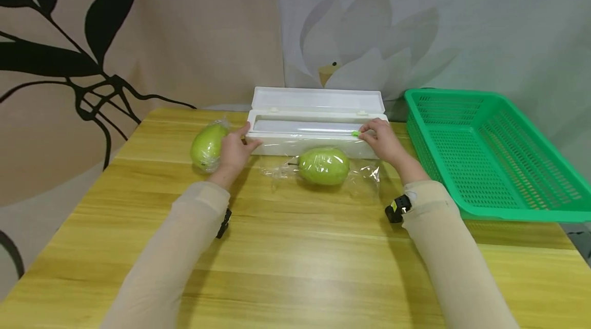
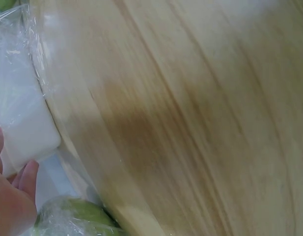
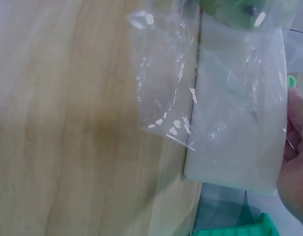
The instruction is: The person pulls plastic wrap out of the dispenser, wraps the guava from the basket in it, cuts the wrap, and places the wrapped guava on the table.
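A white cling film dispenser box [image 1: 277, 148] stands at the table's back with its lid [image 1: 318, 99] raised. My left hand [image 1: 233, 152] holds its left end, thumb at the front; in the left wrist view this hand [image 2: 13, 191] is partly cut off. At the right end, my right hand [image 1: 385, 141] pinches the small green slide cutter [image 1: 355, 134] on the box's edge. Clear film [image 3: 161, 93] hangs over the front of the box and spreads onto the table. On that film, just in front of the box, lies a green pear [image 1: 323, 166], its stem pointing left.
Another green pear [image 1: 207, 147], wrapped in film, sits left of the box beside my left hand. A green plastic basket [image 1: 461, 211] stands on the right, close to my right forearm. The wooden table [image 1: 295, 267] extends toward me; a patterned cloth [image 1: 208, 36] hangs behind.
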A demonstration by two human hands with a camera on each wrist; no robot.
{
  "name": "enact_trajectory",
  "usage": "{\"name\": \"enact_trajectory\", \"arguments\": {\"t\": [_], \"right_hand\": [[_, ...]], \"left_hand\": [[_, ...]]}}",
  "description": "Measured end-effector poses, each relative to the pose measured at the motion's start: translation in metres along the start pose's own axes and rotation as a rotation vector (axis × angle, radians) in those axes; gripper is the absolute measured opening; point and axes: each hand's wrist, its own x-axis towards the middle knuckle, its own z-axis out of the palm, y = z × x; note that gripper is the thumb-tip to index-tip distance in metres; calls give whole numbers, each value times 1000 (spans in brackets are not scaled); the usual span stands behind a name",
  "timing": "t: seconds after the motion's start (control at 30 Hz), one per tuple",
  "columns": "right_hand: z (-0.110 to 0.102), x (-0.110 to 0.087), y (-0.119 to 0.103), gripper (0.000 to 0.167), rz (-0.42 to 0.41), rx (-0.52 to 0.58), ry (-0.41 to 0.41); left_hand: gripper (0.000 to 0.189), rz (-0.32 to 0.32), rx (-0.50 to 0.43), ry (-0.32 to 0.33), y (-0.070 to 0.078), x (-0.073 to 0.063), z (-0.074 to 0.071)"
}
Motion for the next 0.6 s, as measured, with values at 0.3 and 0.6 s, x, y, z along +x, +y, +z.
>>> {"name": "enact_trajectory", "arguments": {"t": [0.3, 0.6], "right_hand": [[-1, -3, 3, 18, -10, -94, 24], [-3, -6, 1, 19, 26, -93, 28]], "left_hand": [[65, 0, -2, -21, 0, 3, 3], [65, -19, -12, -36, 2, 2, 2]]}}
